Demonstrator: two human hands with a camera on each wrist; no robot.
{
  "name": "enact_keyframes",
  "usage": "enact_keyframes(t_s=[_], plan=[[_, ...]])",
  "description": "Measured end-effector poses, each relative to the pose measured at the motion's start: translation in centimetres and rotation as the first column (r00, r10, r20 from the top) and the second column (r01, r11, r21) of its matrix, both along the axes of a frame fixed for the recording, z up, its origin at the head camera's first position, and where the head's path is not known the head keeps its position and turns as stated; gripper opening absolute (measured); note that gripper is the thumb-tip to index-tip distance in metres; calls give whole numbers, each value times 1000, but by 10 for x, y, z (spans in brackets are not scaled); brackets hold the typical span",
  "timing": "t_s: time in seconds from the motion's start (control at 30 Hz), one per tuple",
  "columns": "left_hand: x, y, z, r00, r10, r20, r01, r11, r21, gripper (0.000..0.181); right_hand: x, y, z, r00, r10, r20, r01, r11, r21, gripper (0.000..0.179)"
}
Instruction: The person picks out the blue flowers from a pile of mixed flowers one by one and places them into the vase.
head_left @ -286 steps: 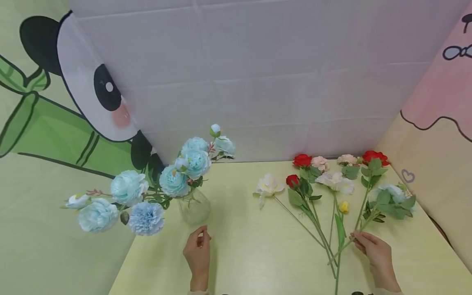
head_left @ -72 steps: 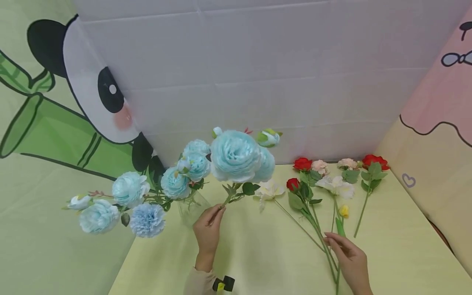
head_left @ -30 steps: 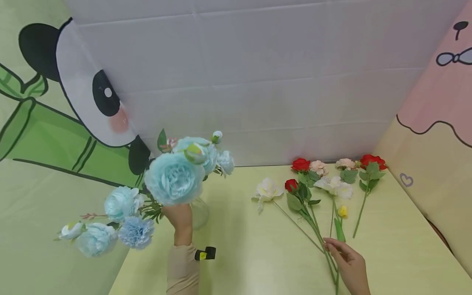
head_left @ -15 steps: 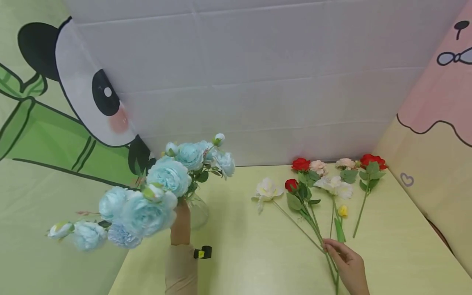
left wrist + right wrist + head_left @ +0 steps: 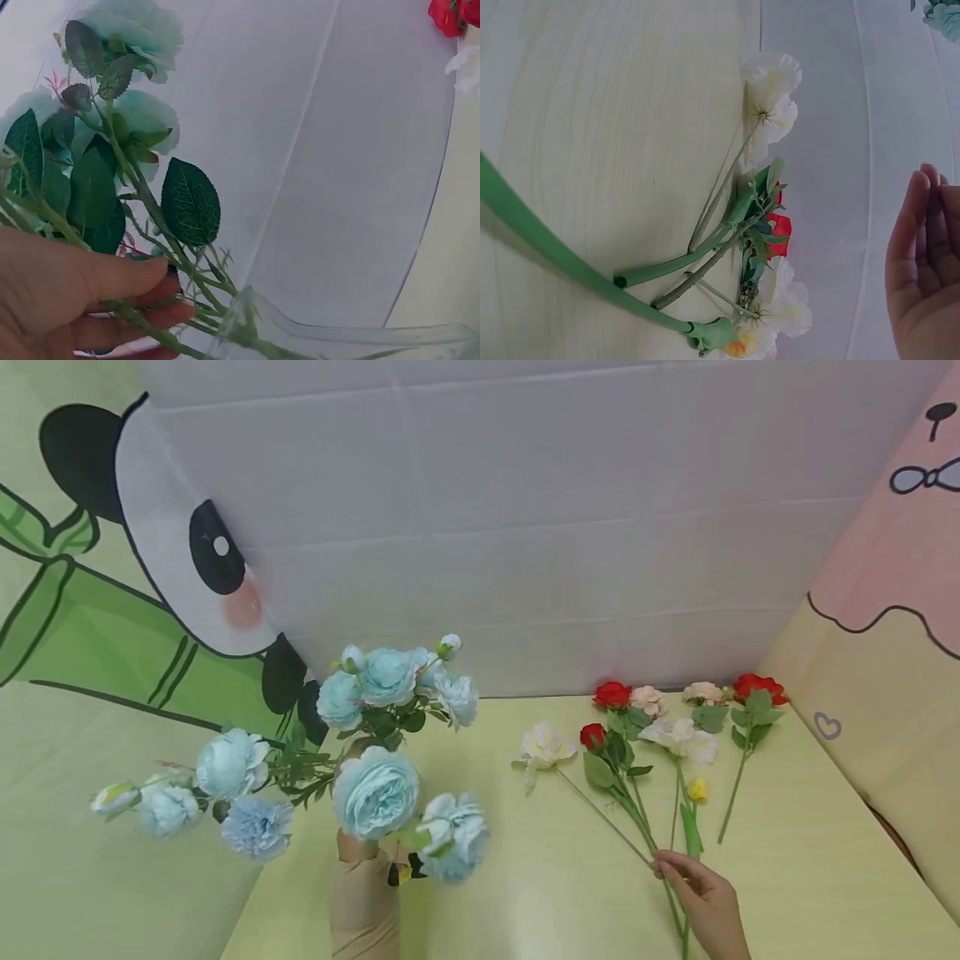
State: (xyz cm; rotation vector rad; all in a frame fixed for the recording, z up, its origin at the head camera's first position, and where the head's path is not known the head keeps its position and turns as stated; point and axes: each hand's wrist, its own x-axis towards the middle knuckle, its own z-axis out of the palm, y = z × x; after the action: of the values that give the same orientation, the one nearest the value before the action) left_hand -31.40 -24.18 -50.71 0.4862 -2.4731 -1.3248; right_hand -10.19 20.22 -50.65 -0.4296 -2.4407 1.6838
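Note:
My left hand (image 5: 90, 292) pinches a green stem between thumb and fingers beside the clear vase (image 5: 300, 328), where stems enter the mouth. In the head view the hand is mostly behind pale blue peonies (image 5: 377, 793). One peony head (image 5: 453, 837) hangs low in front of the sleeve. More peonies (image 5: 387, 677) stand above the vase, and others lean left beside a blue carnation (image 5: 257, 827). My right hand (image 5: 703, 897), fingers loosely bent and tips together, hovers above the stems of a red rose (image 5: 592, 736) and a yellow tulip (image 5: 697, 790), holding nothing.
A white flower (image 5: 545, 745) lies on the pale yellow table (image 5: 517, 893). Another white bloom (image 5: 682, 741), pink flowers (image 5: 648, 700) and red roses (image 5: 759, 688) lie at the back right. A printed cloth (image 5: 540, 527) backs the table.
Since the earlier frames, my left hand has carried a peony stem from the right to the vase. Its flower heads have just swung from left to front right. The right hand has barely moved lately.

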Motion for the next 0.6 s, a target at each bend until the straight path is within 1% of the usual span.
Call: enact_keyframes(t_s=[0.03, 0.07, 0.1, 0.13, 0.17, 0.2, 0.23, 0.27, 0.3, 0.33, 0.37, 0.43, 0.47, 0.5, 0.53, 0.57, 0.6], plan=[[16, 11, 23, 993, 77, 92, -72, 996, -60, 38, 0, 0, -1, 1000, 1, -4, -1, 1000, 6, 30], [27, 19, 42, 984, 82, 157, -50, 979, -197, 42, -1, 0, -1, 1000, 4, -8, -4, 1000, 13, 30], [40, 25, 50, 999, 44, 0, -42, 966, -255, 36, -1, -1, -1, 1000, 7, -13, -7, 1000, 20, 29], [48, 29, 56, 993, -14, -118, -23, 951, -309, 30, -1, -1, -2, 1000, 9, -20, -9, 1000, 25, 28], [57, 33, 64, 978, -78, -195, 0, 927, -374, 26, -1, -2, -2, 1000, 11, -24, -10, 999, 30, 26], [64, 34, 71, 959, -154, -238, 41, 905, -422, 23, -1, -2, -3, 1000, 12, -27, -11, 999, 37, 25], [69, 35, 75, 939, -217, -267, 73, 885, -461, 19, -1, -2, -3, 999, 14, -30, -13, 999, 43, 25], [71, 35, 76, 929, -257, -266, 103, 871, -481, 13, -1, -3, -3, 999, 16, -31, -14, 999, 47, 25], [72, 34, 78, 930, -276, -243, 137, 874, -467, 10, -1, -3, -4, 999, 15, -31, -13, 999, 49, 25], [73, 34, 79, 942, -281, -184, 174, 876, -449, 13, -1, -3, -4, 999, 14, -31, -12, 998, 54, 24], [74, 34, 81, 947, -289, -138, 205, 878, -432, 17, -1, -3, -4, 999, 14, -30, -13, 998, 54, 25], [76, 35, 84, 951, -298, -79, 252, 900, -357, 20, -2, -3, -4, 999, 15, -31, -14, 999, 53, 25], [75, 34, 84, 952, -299, -67, 260, 904, -339, 21, -2, -3, -4, 999, 16, -31, -14, 999, 50, 25], [76, 34, 85, 952, -298, -65, 264, 912, -315, 20, -3, -3, -4, 999, 16, -31, -15, 999, 49, 25], [76, 33, 85, 950, -303, -73, 267, 914, -306, 19, -3, -3, -4, 999, 17, -29, -16, 999, 49, 25], [77, 32, 86, 942, -321, -95, 280, 911, -303, 16, -3, -3, -4, 999, 19, -30, -18, 999, 47, 25], [79, 32, 86, 931, -335, -145, 285, 915, -286, 14, -3, -3, -4, 999, 19, -29, -17, 999, 46, 25]])
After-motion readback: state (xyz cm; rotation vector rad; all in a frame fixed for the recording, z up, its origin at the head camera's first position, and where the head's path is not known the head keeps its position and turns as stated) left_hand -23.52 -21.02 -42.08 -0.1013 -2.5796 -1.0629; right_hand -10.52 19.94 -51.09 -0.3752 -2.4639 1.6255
